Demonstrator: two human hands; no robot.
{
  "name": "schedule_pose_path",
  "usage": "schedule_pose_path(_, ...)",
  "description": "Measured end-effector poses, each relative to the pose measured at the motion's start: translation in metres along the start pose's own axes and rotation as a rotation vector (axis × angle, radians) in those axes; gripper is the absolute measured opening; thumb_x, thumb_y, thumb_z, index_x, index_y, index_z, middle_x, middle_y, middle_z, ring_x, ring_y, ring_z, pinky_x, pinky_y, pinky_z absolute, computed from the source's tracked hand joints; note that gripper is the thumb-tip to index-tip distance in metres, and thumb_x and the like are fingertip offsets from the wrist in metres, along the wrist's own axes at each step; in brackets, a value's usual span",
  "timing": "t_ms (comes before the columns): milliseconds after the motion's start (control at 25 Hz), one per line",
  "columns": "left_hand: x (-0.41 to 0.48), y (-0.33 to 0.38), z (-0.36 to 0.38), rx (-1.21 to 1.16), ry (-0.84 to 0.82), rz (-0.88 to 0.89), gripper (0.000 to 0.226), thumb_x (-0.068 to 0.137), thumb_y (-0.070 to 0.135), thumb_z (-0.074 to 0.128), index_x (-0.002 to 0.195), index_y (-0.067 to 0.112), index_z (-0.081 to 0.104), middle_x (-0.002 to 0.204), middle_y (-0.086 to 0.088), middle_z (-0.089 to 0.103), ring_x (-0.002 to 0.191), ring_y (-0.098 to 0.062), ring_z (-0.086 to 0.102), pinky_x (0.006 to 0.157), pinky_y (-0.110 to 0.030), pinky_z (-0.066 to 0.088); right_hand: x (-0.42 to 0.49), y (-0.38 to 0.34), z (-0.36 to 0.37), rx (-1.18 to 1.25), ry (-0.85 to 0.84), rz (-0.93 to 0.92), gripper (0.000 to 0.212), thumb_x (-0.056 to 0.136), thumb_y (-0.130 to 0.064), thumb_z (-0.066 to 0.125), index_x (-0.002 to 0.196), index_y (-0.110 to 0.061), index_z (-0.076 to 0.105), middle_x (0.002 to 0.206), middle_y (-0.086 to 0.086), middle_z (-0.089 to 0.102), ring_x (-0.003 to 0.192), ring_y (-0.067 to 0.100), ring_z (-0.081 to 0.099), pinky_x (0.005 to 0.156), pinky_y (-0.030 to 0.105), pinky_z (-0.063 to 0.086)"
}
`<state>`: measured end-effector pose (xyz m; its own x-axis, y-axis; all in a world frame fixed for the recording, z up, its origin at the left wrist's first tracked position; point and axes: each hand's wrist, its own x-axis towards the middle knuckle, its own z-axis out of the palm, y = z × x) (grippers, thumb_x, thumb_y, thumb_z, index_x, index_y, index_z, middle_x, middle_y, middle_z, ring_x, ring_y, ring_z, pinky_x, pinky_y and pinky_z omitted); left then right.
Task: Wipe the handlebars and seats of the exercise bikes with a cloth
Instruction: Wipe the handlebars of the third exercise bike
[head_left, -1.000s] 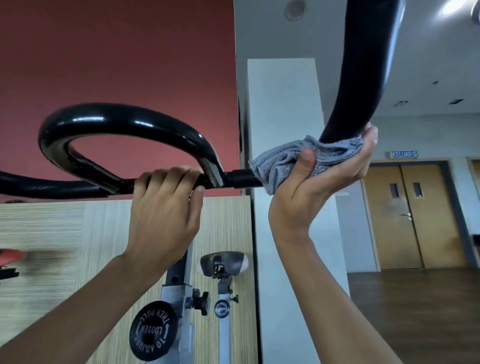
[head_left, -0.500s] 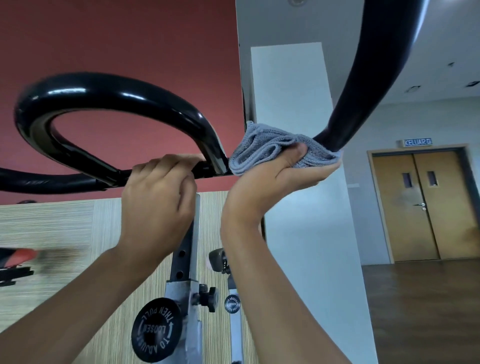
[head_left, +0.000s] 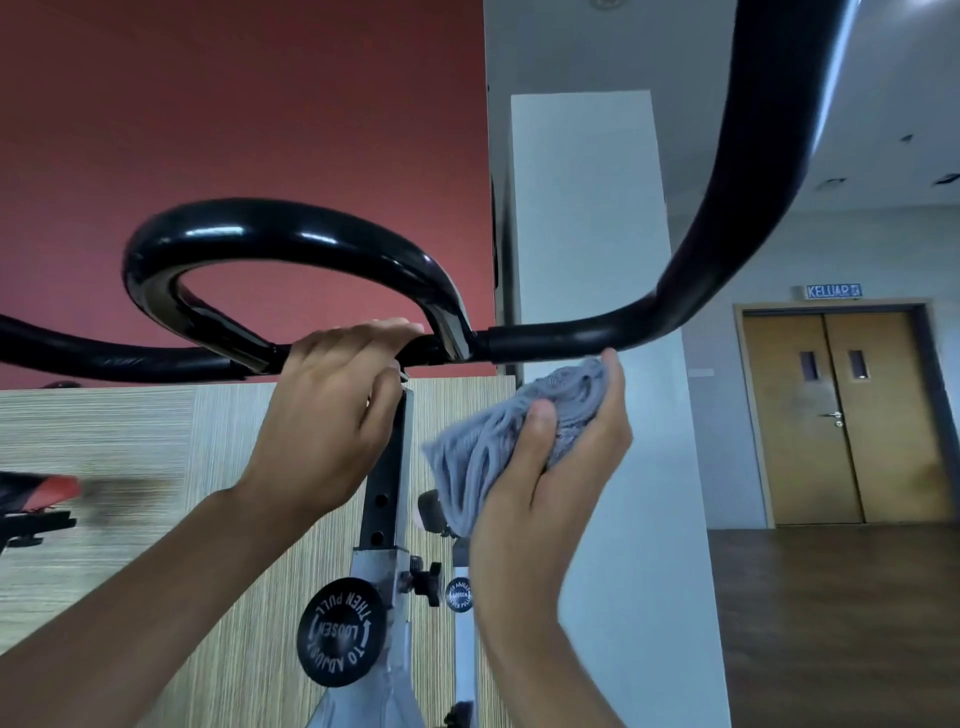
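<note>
The work appears to be partway along this bike's handlebar (head_left: 561, 340), and no seat is being wiped — whether any was cleaned cannot be told. The left hand (head_left: 332, 410) curls round the bar's centre. The right hand (head_left: 561, 467) pins the bunched grey cloth (head_left: 498, 441) under its thumb, just beneath the bar.

We can read two pieces of text clearly. A blue sign (head_left: 833, 291) with white capitals, fixed on the wall above the wooden double doors (head_left: 831, 415), says "KELUAR". The big black round knob (head_left: 340, 631) on the post of the bike (head_left: 387, 467) carries white capitals that appear upside down to us: "TO ADJUST", "LOOSEN", "THEN PULL". A smaller round knob (head_left: 459, 595) just to its right also bears white lettering around its rim, but it is too small for us to read with certainty.
</note>
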<state>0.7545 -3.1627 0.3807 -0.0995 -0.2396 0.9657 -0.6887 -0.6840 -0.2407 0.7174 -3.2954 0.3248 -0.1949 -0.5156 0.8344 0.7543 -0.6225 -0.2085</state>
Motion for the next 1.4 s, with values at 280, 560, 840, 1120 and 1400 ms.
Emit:
schedule_pose_path(280,0.000,0.002,0.001,0.001,-0.011,-0.055,0.043,0.094,0.020,0.033,0.128,0.022,0.059,0.119,0.007,0.065,0.111,-0.014,0.054,0.102,-0.032,0.031,0.066,0.009,0.008,-0.768,-0.355,-0.549,0.048,0.103,-0.024,0.026,0.148,-0.013,0.038,0.150,0.008,0.041,0.146,0.028,0.032,0.122,0.046,0.011)
schedule_pose_path(560,-0.001,0.006,0.002,0.045,-0.005,-0.067,0.041,0.094,0.019,0.034,0.128,0.021,0.058,0.119,0.007,0.063,0.110,-0.015,0.054,0.099,-0.029,0.028,0.076,0.020,-0.003,-1.019,-0.496,-0.742,0.050,0.100,-0.031,0.046,0.145,-0.012,0.037,0.143,0.012,0.045,0.140,0.033,0.035,0.122,0.048,0.011)
schedule_pose_path(840,0.000,0.007,-0.005,0.077,-0.090,-0.054,0.037,0.096,0.020,0.038,0.130,0.020,0.053,0.122,0.005,0.060,0.114,-0.015,0.050,0.101,-0.032,0.029,0.086,0.011,-0.006,-1.021,-0.607,-0.786,0.047,0.095,-0.029,0.050,0.139,-0.012,0.042,0.136,0.009,0.048,0.133,0.032,0.041,0.120,0.047,0.021)
schedule_pose_path(1120,0.001,0.010,-0.013,0.179,-0.199,-0.046,0.041,0.096,0.028,0.038,0.131,0.012,0.052,0.121,-0.005,0.061,0.115,-0.023,0.050,0.106,-0.039,0.029,0.077,0.011,-0.013,-0.835,-0.568,-0.671,0.062,0.079,0.004,0.057,0.139,-0.007,0.048,0.136,0.009,0.051,0.135,0.029,0.043,0.121,0.048,0.022)
schedule_pose_path(1400,-0.008,0.035,-0.078,0.013,-0.453,-0.194,0.055,0.098,0.025,0.047,0.149,0.006,0.037,0.155,-0.012,0.037,0.146,-0.031,0.028,0.120,-0.045,0.022,0.065,-0.077,-0.043,-0.515,-0.829,0.012,0.045,0.104,-0.008,0.037,0.148,-0.011,0.035,0.148,0.007,0.038,0.143,0.021,0.029,0.120,0.054,0.020)
